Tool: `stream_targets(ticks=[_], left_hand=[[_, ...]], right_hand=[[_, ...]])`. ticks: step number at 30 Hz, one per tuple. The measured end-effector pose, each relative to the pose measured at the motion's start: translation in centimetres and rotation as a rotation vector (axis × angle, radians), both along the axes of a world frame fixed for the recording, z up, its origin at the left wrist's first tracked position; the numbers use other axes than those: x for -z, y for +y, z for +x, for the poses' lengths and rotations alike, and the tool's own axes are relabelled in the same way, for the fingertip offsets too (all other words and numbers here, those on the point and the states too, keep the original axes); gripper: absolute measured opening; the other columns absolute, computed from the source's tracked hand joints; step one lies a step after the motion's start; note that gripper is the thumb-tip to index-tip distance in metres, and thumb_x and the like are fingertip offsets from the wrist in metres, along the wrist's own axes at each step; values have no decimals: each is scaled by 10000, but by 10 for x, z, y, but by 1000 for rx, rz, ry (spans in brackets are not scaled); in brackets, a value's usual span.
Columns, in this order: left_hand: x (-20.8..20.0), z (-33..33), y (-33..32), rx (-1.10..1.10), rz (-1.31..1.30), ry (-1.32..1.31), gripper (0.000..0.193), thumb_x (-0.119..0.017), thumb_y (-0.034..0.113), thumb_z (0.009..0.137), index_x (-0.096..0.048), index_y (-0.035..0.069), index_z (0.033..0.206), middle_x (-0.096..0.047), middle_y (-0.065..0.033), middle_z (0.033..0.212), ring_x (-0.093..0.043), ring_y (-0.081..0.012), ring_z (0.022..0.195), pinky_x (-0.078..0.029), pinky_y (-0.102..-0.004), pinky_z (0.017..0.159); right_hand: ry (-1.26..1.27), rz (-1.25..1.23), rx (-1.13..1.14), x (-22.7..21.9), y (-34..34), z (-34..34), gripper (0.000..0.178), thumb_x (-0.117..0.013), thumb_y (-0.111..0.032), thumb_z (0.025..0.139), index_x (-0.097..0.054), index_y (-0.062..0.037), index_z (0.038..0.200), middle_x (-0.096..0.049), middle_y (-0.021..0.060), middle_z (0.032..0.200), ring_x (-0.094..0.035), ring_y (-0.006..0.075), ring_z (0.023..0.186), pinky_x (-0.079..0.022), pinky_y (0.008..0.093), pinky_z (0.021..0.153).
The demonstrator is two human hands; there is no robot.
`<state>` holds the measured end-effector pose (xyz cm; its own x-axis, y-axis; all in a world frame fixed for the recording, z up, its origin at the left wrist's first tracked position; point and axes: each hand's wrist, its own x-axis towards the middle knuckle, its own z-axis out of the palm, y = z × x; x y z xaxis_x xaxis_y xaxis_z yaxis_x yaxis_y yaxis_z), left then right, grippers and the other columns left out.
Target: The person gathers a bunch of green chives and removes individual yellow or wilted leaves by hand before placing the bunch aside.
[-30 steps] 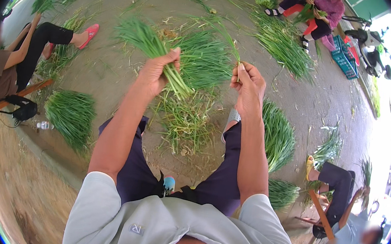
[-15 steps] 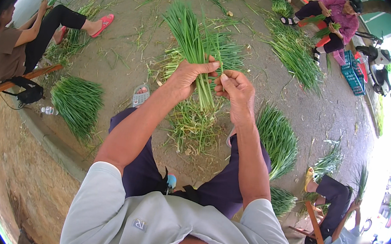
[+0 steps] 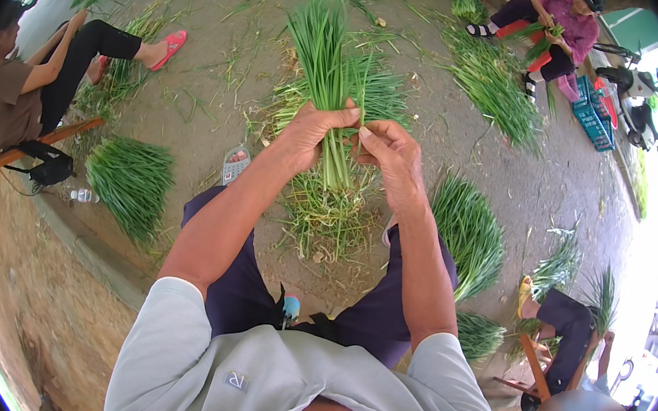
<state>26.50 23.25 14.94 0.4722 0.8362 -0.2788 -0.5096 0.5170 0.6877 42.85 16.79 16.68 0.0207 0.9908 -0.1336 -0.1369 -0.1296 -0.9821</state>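
My left hand (image 3: 317, 131) is closed round a bunch of long green chives (image 3: 320, 50), leaf ends pointing away from me and pale stalk ends toward me. Just right of the bunch, my right hand (image 3: 392, 152) pinches a single thin chive stalk (image 3: 367, 80) between thumb and forefinger. The two hands are close together over the ground between my knees. Beneath them lies a heap of chives (image 3: 383, 90), with a litter of yellowish trimmed leaves (image 3: 327, 217) nearer to me.
Chive piles lie to my left (image 3: 128, 187) and to my right (image 3: 467, 237). A plastic bottle (image 3: 85, 196) rests near the kerb. Seated people are at far left (image 3: 22, 81), upper right (image 3: 564, 29) and lower right (image 3: 566, 330). A teal crate (image 3: 594, 118) stands by a parked scooter (image 3: 640, 107).
The bunch in my left hand is tilted more upright. The stalk in my right fingers has swung more upright too, and my right hand has shifted slightly left.
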Motion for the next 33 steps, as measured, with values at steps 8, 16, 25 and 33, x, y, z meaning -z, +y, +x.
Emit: stream_targets(ticks=[8, 16, 25, 33], left_hand=[[-6, -3, 1, 21, 134, 259, 240, -781, 167, 831, -615, 126, 999, -648, 10, 938, -615, -131, 846, -488, -318, 679], [-16, 2, -8, 159, 253, 459, 215, -779, 123, 798, -620, 96, 940, -620, 1, 852, -585, -117, 747, -480, -301, 624], [-14, 5, -11, 164, 244, 438, 263, -802, 129, 768, -620, 94, 955, -633, 2, 848, -617, -121, 750, -477, -293, 599], [-13, 1, -8, 191, 136, 318, 245, -779, 132, 817, -598, 112, 981, -665, -20, 876, -704, -183, 879, -478, -281, 590]], right_hand=[[-85, 13, 99, -3, 3, 14, 264, -644, -242, 951, -651, -2, 1060, -688, 70, 968, -634, 140, 868, -521, 299, 776], [-148, 21, 192, -7, 6, 12, 258, -649, -228, 947, -660, 14, 1033, -685, 63, 924, -634, 132, 830, -518, 292, 747], [-294, 45, 259, 7, 10, 17, 171, -623, -143, 925, -665, 22, 948, -677, 56, 794, -610, 99, 685, -491, 261, 630], [-121, -11, 418, -5, 9, 25, 179, -622, -157, 927, -651, 20, 921, -662, 46, 787, -589, 103, 651, -486, 259, 617]])
